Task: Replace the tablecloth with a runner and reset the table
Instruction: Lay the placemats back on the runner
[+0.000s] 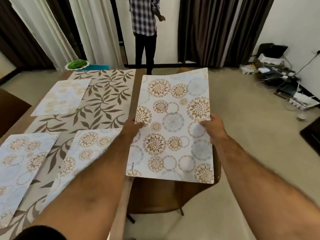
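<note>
Placemat (173, 125) gripped by left hand (133, 126) and right hand (213, 126), above chair (166, 196) beside runner (103, 99).

One word could be read: "KUBER", printed in small dark letters running up the near left edge of the floral placemat (173, 125) held off the tabletop.

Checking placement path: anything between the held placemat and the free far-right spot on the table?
Nothing visible. The placemat, held by left hand and right hand, hangs beyond the table edge; the leaf-print runner there is bare.
</note>
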A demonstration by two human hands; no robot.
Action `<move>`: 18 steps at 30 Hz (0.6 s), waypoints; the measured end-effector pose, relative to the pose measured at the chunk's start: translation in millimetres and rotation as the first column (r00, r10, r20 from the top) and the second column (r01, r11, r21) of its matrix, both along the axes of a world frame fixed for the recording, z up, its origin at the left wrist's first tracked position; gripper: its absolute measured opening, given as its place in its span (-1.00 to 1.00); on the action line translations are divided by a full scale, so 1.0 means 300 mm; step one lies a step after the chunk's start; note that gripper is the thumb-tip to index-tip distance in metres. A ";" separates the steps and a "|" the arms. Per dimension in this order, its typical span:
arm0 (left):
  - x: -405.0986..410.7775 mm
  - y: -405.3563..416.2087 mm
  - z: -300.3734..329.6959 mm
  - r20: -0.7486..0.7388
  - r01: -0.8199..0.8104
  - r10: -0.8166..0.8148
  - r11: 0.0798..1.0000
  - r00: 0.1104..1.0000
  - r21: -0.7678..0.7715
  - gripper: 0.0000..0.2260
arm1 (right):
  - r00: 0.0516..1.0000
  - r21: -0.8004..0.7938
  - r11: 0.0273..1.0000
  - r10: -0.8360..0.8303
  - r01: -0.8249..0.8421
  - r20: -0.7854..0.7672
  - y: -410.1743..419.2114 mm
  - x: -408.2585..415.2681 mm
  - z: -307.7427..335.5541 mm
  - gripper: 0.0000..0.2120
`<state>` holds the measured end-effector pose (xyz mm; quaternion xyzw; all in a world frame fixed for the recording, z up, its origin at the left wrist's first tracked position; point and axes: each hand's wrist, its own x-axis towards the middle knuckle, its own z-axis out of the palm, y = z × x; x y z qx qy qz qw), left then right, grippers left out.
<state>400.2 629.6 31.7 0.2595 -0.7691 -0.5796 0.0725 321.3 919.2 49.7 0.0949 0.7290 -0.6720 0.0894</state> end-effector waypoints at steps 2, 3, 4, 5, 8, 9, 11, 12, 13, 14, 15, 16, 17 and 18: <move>-0.072 0.082 0.022 -0.033 -0.020 0.019 1.000 0.999 -0.020 -0.66 | 1.000 -0.025 0.999 0.030 -0.030 -0.006 0.077 -0.092 -0.005 -0.63; -0.104 0.115 0.031 -0.053 -0.030 0.028 0.999 0.998 -0.032 -0.65 | 0.999 -0.034 0.999 0.042 -0.042 -0.006 0.110 -0.132 -0.005 -0.64; -0.148 0.157 0.038 -0.074 -0.045 0.042 0.998 0.996 -0.040 -0.66 | 0.998 -0.038 0.997 0.070 -0.070 -0.010 0.153 -0.182 0.007 -0.66; -0.186 0.201 0.044 -0.086 -0.054 0.050 0.998 0.995 -0.042 -0.67 | 0.995 -0.037 0.994 0.103 -0.103 -0.012 0.196 -0.233 0.009 -0.68; -0.302 0.353 0.049 -0.124 -0.131 0.131 0.991 0.984 0.010 -0.71 | 0.980 0.008 0.980 0.196 -0.196 -0.012 0.343 -0.387 0.038 -0.72; -0.344 0.416 0.045 -0.117 -0.164 0.165 0.986 0.979 0.022 -0.71 | 0.974 0.041 0.973 0.225 -0.225 -0.003 0.400 -0.435 0.052 -0.75; -0.411 0.520 0.031 -0.084 -0.214 0.219 0.975 0.972 0.062 -0.71 | 0.965 0.120 0.958 0.260 -0.260 0.016 0.487 -0.509 0.080 -0.76; -0.439 0.566 0.023 -0.078 -0.235 0.243 0.967 0.967 0.097 -0.71 | 0.957 0.158 0.944 0.290 -0.288 0.015 0.521 -0.548 0.089 -0.72; -0.461 0.599 0.014 -0.072 -0.251 0.261 0.960 0.963 0.122 -0.73 | 0.949 0.180 0.933 0.315 -0.312 0.015 0.541 -0.585 0.094 -0.69; -0.495 0.624 0.007 -0.060 -0.280 0.291 0.949 0.955 0.143 -0.74 | 0.941 0.199 0.921 0.339 -0.335 0.013 0.557 -0.641 0.099 -0.67; -0.524 0.637 0.002 -0.038 -0.315 0.325 0.936 0.945 0.158 -0.77 | 0.936 0.219 0.912 0.352 -0.347 0.016 0.563 -0.689 0.096 -0.67; -0.556 0.640 -0.005 -0.024 -0.357 0.366 0.918 0.930 0.172 -0.79 | 0.929 0.236 0.901 0.370 -0.365 0.026 0.561 -0.740 0.087 -0.68; -0.585 0.639 -0.011 -0.015 -0.394 0.404 0.899 0.915 0.190 -0.81 | 0.921 0.242 0.891 0.389 -0.385 0.033 0.551 -0.785 0.075 -0.69; -0.610 0.632 -0.019 -0.005 -0.421 0.430 0.885 0.903 0.199 -0.82 | 0.913 0.253 0.880 0.406 -0.401 0.038 0.534 -0.824 0.060 -0.70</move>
